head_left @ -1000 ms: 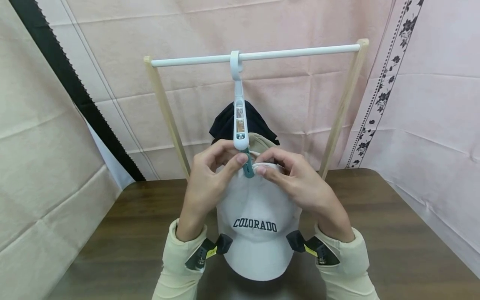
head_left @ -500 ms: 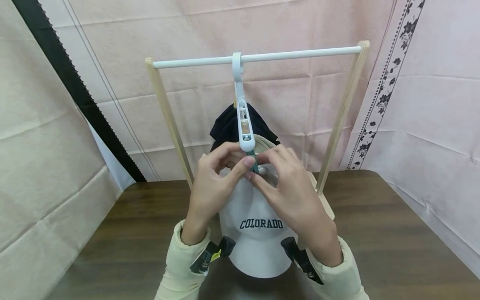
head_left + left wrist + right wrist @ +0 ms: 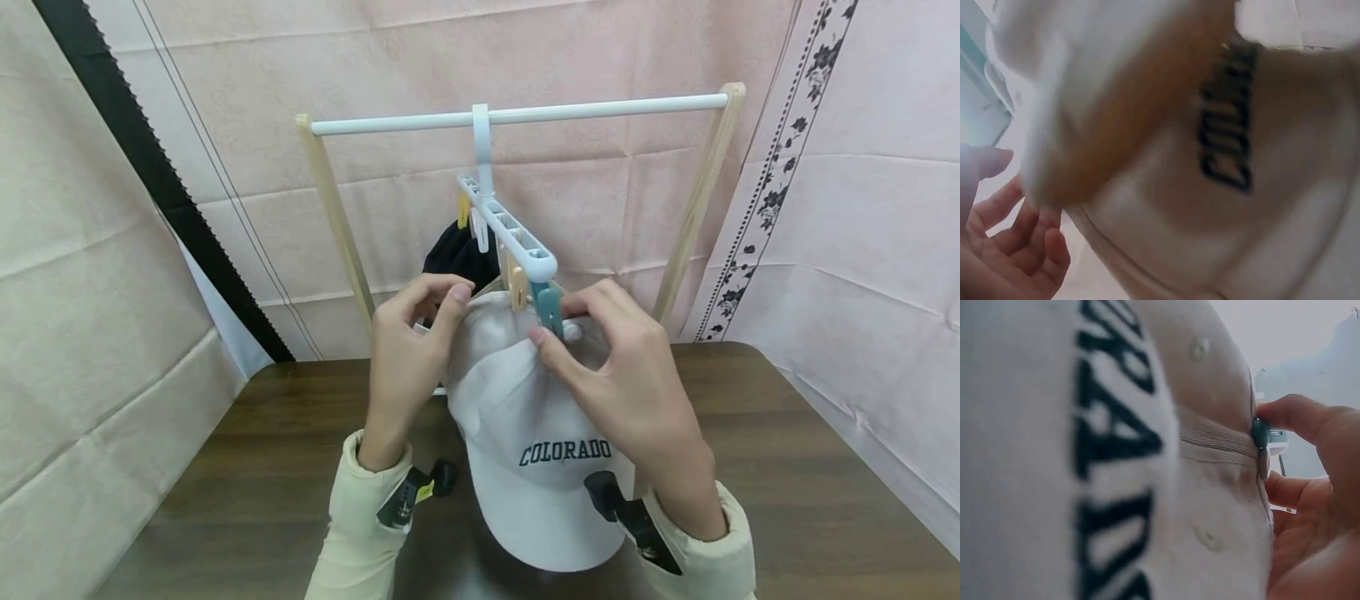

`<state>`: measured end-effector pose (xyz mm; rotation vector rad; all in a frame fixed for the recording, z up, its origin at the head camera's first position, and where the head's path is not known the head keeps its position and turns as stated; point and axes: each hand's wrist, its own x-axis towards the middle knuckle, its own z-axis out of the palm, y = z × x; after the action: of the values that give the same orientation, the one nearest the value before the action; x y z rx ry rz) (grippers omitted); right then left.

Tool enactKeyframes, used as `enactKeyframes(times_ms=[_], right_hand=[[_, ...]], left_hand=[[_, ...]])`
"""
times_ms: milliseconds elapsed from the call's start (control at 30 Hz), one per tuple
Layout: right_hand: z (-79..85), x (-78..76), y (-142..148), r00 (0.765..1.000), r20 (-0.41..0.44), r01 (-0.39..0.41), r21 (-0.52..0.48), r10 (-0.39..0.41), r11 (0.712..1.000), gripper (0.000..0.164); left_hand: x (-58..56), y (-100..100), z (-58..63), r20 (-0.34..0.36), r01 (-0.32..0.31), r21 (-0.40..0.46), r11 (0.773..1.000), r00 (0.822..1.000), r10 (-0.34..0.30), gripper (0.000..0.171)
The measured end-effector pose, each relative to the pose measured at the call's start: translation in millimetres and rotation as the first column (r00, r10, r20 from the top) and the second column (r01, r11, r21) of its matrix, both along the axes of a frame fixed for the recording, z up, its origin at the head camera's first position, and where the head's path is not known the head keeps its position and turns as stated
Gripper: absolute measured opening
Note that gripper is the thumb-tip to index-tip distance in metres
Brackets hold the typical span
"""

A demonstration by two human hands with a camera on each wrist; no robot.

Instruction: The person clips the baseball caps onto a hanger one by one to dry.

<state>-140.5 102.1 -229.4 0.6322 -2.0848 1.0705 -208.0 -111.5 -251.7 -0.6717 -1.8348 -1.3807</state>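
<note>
A white cap (image 3: 517, 400) lettered COLORADO hangs brim down from a teal clip (image 3: 549, 308) at the near end of a pale blue clip hanger (image 3: 538, 267). My right hand (image 3: 637, 383) pinches this clip between thumb and fingers; in the right wrist view the clip (image 3: 1260, 433) grips the cap's edge. Left of the cap, my left hand (image 3: 408, 358) has loosely bent fingers with nothing between them. In the left wrist view its fingers (image 3: 1038, 250) lie beside the blurred cap (image 3: 1166, 187).
The hanger hooks over a white rod (image 3: 600, 108) on a wooden stand (image 3: 697, 200). Yellow (image 3: 462, 210), white (image 3: 480, 233) and beige (image 3: 519, 289) clips hang along it. A black cloth item (image 3: 457, 254) hangs behind. Below is a dark wooden table (image 3: 247, 500), backed by pale cloth.
My left hand has let go of the teal clip and drawn left. The hanger's near end and the cap have swung right, with my right hand on the clip.
</note>
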Motion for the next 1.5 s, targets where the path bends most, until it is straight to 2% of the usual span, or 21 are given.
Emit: enactKeyframes(times_ms=[133, 333, 467, 567, 733, 933, 1000, 1100, 1200, 1400, 1500], right_hand=[[2.4, 1.2, 7.9, 1.0, -0.012, 0.005, -0.042, -0.005, 0.999, 0.016], [4.8, 0.3, 21.1, 0.998, 0.045, 0.042, -0.082, -0.039, 0.996, 0.023], [7.2, -0.9, 30.3, 0.992, 0.101, 0.084, -0.116, -0.072, 0.99, 0.029], [8.3, -3.6, 36.8, 0.988, 0.128, 0.108, -0.143, -0.09, 0.984, 0.028], [6.5, -12.3, 46.5, 0.986, 0.119, 0.134, -0.189, -0.113, 0.973, 0.027], [3.4, -24.6, 54.5, 0.978, 0.168, 0.164, -0.241, -0.125, 0.957, 0.033], [2.0, -29.1, 55.6, 0.973, 0.185, 0.18, -0.253, -0.136, 0.95, 0.036], [-1.0, -35.6, 55.9, 0.966, 0.202, 0.21, -0.262, -0.16, 0.942, 0.038], [-4.0, -41.7, 55.5, 0.953, 0.216, 0.257, -0.218, -0.21, 0.942, 0.042], [-7.5, -49.2, 53.9, 0.907, 0.308, 0.321, -0.068, -0.286, 0.945, 0.068], [-8.4, -51.5, 52.6, 0.882, 0.352, 0.336, -0.005, -0.313, 0.942, 0.081]], left_hand=[[-17.1, -5.6, -7.2, 0.031, -0.058, 0.037, 0.998, 0.998, 0.057, 0.022], [-45.8, -20.9, -21.7, 0.083, -0.177, 0.065, 0.982, 0.982, 0.172, 0.019], [-56.7, -32.8, -29.0, 0.138, -0.259, 0.05, 0.965, 0.958, 0.25, 0.023], [-62.1, -38.4, -33.3, 0.206, -0.302, -0.004, 0.953, 0.933, 0.296, 0.031], [-72.5, -44.0, -42.6, 0.266, -0.339, -0.081, 0.937, 0.899, 0.348, 0.045], [-81.8, -45.9, -50.2, 0.256, -0.315, -0.136, 0.939, 0.905, 0.34, 0.05], [-83.6, -46.6, -51.9, 0.268, -0.33, -0.152, 0.932, 0.894, 0.36, 0.052], [-85.2, -49.3, -54.7, 0.313, -0.357, -0.182, 0.916, 0.862, 0.398, 0.054], [-85.9, -52.3, -57.8, 0.352, -0.361, -0.209, 0.909, 0.839, 0.414, 0.052], [-83.5, -51.9, -58.1, 0.334, -0.35, -0.268, 0.897, 0.84, 0.428, 0.048], [-80.9, -49.0, -55.3, 0.328, -0.355, -0.305, 0.884, 0.832, 0.447, 0.048]])
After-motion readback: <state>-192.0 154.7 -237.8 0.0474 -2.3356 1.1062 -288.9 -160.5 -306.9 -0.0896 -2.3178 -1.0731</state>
